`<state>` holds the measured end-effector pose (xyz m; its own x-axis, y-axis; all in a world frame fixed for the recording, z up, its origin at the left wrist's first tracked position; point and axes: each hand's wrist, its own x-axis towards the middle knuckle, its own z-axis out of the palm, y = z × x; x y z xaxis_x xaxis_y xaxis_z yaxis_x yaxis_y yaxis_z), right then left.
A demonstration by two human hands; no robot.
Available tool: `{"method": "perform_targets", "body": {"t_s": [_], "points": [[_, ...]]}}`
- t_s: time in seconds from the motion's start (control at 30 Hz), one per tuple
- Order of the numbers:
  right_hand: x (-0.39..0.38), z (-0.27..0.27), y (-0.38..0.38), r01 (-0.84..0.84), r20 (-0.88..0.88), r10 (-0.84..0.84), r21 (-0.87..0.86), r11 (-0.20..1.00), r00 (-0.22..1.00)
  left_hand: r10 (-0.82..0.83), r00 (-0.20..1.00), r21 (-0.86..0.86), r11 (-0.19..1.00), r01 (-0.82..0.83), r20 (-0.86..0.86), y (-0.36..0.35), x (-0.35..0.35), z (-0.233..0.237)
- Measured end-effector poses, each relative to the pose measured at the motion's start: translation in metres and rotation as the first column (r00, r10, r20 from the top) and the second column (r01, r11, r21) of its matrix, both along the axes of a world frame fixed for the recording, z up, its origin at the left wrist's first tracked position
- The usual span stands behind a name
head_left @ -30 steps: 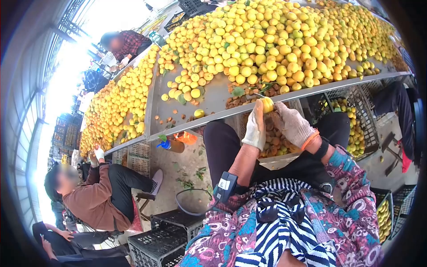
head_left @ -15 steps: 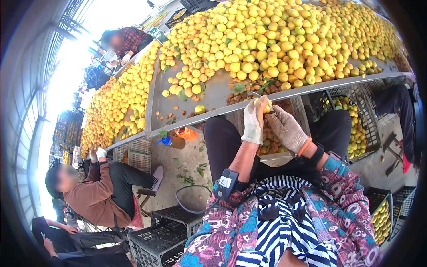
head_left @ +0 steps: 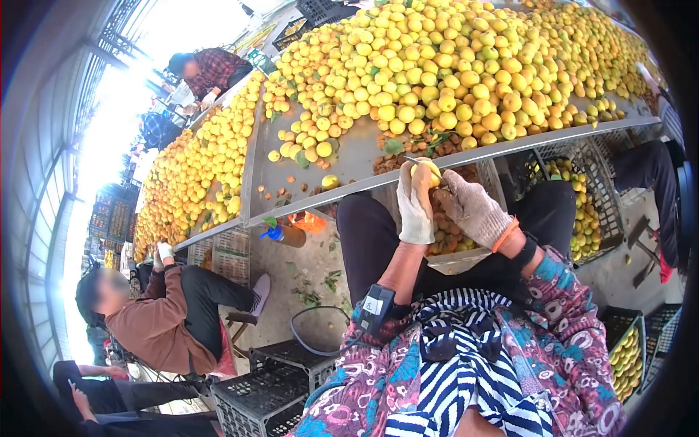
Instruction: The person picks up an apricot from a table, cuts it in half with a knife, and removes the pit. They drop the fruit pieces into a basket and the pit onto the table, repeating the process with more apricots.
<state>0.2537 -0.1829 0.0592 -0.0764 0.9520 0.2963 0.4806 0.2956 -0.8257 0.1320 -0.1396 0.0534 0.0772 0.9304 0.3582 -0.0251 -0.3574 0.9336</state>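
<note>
Both of my hands wear light work gloves and meet at the near edge of a metal table (head_left: 364, 188). My left hand (head_left: 416, 207) is closed around a yellow fruit (head_left: 429, 173), and a thin, dark pointed tool (head_left: 413, 159) sticks out above it. My right hand (head_left: 471, 209) is on the right side of the same fruit, fingers bent against it. What else the right fingers hold is hidden. Beyond the hands lie brown pits (head_left: 408, 162) and a large heap of yellow fruit (head_left: 466, 73).
Below the table edge are a crate of fruit (head_left: 593, 193), a bottle with a blue top (head_left: 285, 233) and an orange bag (head_left: 309, 221). Black crates (head_left: 258, 393) stand at lower left. A co-worker in brown (head_left: 156, 328) sits at left; another (head_left: 211, 71) works across the table.
Both hands have shifted slightly, and more of the yellow fruit shows between them. At the right edge, another person's arm has come into view over the table.
</note>
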Motion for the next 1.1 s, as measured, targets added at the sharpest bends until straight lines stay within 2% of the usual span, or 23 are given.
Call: {"method": "perform_targets", "body": {"t_s": [0.03, 0.13, 0.17, 0.27, 0.37, 0.5, 0.6, 0.63, 0.73, 0.77, 0.87, 0.97, 1.1], "points": [[0.001, 0.007, -0.002, -0.009, 0.032, 0.009, 0.002, 1.0, 0.999, 0.005, 0.996, 0.018, 1.0, -0.006, 0.086, 0.002, 0.003, 0.0], [-0.002, 0.014, -0.005, 0.031, 0.147, -0.026, -0.03, 0.999, 0.989, 0.013, 0.919, -0.248, 0.964, 0.093, 0.395, 0.01, 0.008, -0.01], [-0.003, 0.014, -0.007, 0.058, 0.187, -0.048, -0.046, 0.997, 0.981, 0.019, 0.94, -0.156, 0.987, 0.037, 0.341, 0.026, 0.009, -0.039], [-0.009, -0.005, -0.003, 0.13, 0.199, -0.146, 0.094, 0.987, 0.969, -0.054, 0.766, -0.371, 0.851, 0.371, 0.641, 0.009, 0.015, -0.007], [-0.012, -0.011, 0.003, 0.163, 0.267, -0.163, 0.02, 0.986, 0.95, 0.044, 0.781, -0.457, 0.831, 0.317, 0.622, 0.001, 0.02, 0.011], [-0.007, -0.006, 0.007, 0.17, 0.304, -0.164, 0.007, 0.985, 0.938, -0.031, 0.755, -0.452, 0.785, 0.424, 0.655, 0.015, 0.014, -0.007], [0.007, -0.004, 0.007, 0.099, 0.307, -0.099, 0.015, 0.995, 0.947, -0.033, 0.81, -0.468, 0.802, 0.371, 0.585, 0.011, 0.009, 0.002], [0.008, 0.001, 0.005, 0.077, 0.289, -0.075, 0.004, 0.997, 0.955, -0.176, 0.818, -0.363, 0.831, 0.422, 0.548, 0.016, 0.002, -0.009], [0.003, 0.01, -0.001, 0.057, 0.184, -0.054, -0.009, 0.998, 0.981, -0.113, 0.872, -0.356, 0.882, 0.309, 0.477, 0.016, 0.009, -0.005], [0.002, 0.011, -0.002, 0.06, 0.141, -0.058, -0.007, 0.998, 0.988, -0.104, 0.818, -0.385, 0.844, 0.374, 0.566, 0.012, 0.013, 0.003], [-0.004, -0.01, 0.005, -0.077, -0.213, 0.097, 0.103, 0.992, 0.972, -0.116, 0.858, -0.372, 0.866, 0.334, 0.501, 0.01, 0.01, 0.013], [-0.008, 0.008, -0.007, -0.203, -0.459, 0.123, -0.127, 0.971, 0.88, -0.152, 0.805, -0.343, 0.848, 0.404, 0.573, 0.008, 0.006, 0.014], [-0.011, 0.007, -0.011, -0.257, -0.596, 0.123, -0.145, 0.955, 0.793, -0.124, 0.795, -0.328, 0.865, 0.38, 0.594, -0.004, 0.009, 0.025]]}}
